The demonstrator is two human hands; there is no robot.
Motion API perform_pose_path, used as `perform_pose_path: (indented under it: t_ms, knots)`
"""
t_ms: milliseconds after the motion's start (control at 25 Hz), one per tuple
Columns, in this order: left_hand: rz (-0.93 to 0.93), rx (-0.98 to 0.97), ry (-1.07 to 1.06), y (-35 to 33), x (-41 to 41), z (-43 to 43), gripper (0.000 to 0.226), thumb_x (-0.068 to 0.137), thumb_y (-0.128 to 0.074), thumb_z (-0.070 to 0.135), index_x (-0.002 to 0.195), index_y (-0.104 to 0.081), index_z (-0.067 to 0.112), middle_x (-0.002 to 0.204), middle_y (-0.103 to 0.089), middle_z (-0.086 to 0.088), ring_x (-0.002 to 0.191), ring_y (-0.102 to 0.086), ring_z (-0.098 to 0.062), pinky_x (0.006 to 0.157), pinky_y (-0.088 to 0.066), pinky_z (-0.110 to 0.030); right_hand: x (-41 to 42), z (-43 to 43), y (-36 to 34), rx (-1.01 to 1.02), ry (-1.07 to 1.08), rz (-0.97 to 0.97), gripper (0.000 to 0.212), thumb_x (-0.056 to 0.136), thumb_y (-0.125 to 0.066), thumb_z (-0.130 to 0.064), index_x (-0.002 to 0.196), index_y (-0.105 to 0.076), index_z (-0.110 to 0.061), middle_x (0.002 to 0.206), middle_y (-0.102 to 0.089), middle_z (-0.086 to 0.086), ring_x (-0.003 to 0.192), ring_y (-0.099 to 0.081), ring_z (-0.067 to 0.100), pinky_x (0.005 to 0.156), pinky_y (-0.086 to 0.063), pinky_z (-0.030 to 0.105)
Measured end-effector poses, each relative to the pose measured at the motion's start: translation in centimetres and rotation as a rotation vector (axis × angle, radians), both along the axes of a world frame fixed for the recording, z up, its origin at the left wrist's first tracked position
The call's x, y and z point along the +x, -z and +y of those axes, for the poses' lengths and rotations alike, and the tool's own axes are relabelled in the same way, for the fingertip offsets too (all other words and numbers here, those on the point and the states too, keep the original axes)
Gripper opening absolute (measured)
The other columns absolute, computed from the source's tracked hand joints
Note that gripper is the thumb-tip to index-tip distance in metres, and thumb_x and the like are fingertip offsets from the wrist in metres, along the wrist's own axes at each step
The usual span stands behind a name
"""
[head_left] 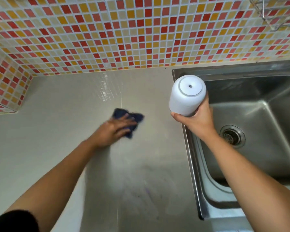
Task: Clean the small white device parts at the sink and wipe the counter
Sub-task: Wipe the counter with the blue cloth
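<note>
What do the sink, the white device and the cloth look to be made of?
The sink looks like brushed stainless steel: grey metallic sheen, soft reflections. The white device is probably matte plastic, smooth and evenly white. The cloth is dark blue fabric, crumpled; blur hides its weave.

I see bright, even light; wall tiles mirror on the glossy desk, my left hand is motion-blurred, frame edges bow.
</note>
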State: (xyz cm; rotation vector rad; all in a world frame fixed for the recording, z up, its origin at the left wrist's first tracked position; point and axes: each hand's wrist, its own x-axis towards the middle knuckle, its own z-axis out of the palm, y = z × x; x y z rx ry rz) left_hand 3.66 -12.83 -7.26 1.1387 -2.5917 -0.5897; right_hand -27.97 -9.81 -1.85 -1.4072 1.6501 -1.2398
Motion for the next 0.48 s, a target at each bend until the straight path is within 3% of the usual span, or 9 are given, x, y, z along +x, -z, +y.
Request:
perform_pose_path:
  t_ms: [80, 160, 320, 480]
  knots:
    - [-0.015, 0.003, -0.287, -0.3, 0.4, -4.3, 0.043, 0.097, -0.043, 0.041, 0.130, -0.055, 0.018, 0.141, -0.049, -0.006, 0.135, -0.040, -0.024, 0.107, -0.037, -0.039, 0.0, 0.3, 0.2, 0.008, 0.010, -0.001, 0.093, 0.053, -0.088, -0.016, 0.121, -0.030, -0.041, 0.108, -0.047, -0.036, 0.096, -0.047, -0.023, 0.080, -0.038, 0.001]
    - [-0.040, -0.024, -0.425, -0.5, -3.2, -7.1, 0.037, 0.097, -0.049, 0.024, 0.132, -0.054, 0.015, 0.144, -0.046, -0.009, 0.132, -0.044, -0.028, 0.105, -0.035, -0.035, 0.1, 0.6, 0.2, 0.003, 0.023, 0.003, 0.093, 0.053, -0.089, -0.015, 0.120, -0.031, -0.041, 0.107, -0.047, -0.036, 0.093, -0.047, -0.025, 0.079, -0.038, -0.001]
    - [-0.041, -0.031, -0.152, -0.2, -9.3, -5.6, 0.040, 0.095, -0.046, 0.028, 0.130, -0.055, 0.011, 0.143, -0.047, -0.009, 0.134, -0.037, -0.026, 0.109, -0.023, -0.029, 0.4, 0.6, 0.2, 0.011, 0.021, 0.000, 0.093, 0.053, -0.088, -0.017, 0.125, -0.032, -0.038, 0.108, -0.051, -0.029, 0.093, -0.050, -0.016, 0.078, -0.039, 0.001]
    - [-0.013, 0.003, -0.003, -0.8, -4.3, 1.1, 0.051, 0.094, -0.038, 0.044, 0.128, -0.058, 0.012, 0.139, -0.050, 0.000, 0.137, -0.029, -0.010, 0.109, -0.013, -0.016, 3.0, 0.1, 0.4, 0.021, -0.026, -0.021, 0.095, 0.053, -0.089, -0.017, 0.129, -0.034, -0.030, 0.116, -0.052, -0.016, 0.103, -0.051, -0.002, 0.087, -0.042, 0.010]
